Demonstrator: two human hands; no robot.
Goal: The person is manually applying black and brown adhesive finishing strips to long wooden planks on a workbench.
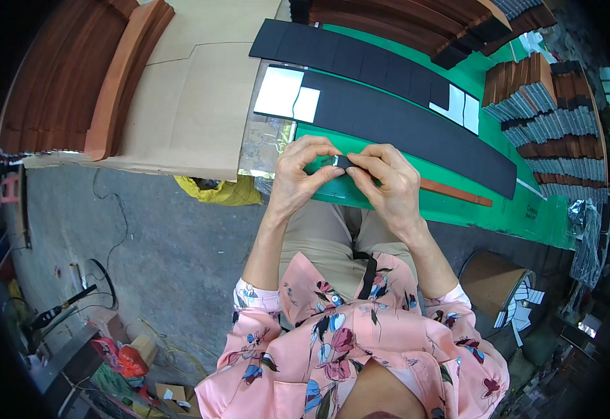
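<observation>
Over the near edge of the green tabletop (430, 208), both hands meet in front of me. Between the fingertips is a small black piece (343, 163) with a white end. My left hand (298, 173) pinches it at the white end, thumb and forefinger closed. From the other side, my right hand (392, 183) grips the black part with thumb and fingertips. Just beyond the hands lies a long black strip (402, 129) divided into segments, with a white patch (279, 91) at its left end. Behind it is a second black strip (350, 59), white near its right end.
A thin brown strip (458, 192) lies right of my right hand. Brown pieces are stacked at the far left (53, 77), far back (402, 21) and right (521, 84). Cardboard (193, 105) covers the left table. A yellow bag (221, 192) hangs below; a round bin (490, 283) stands lower right.
</observation>
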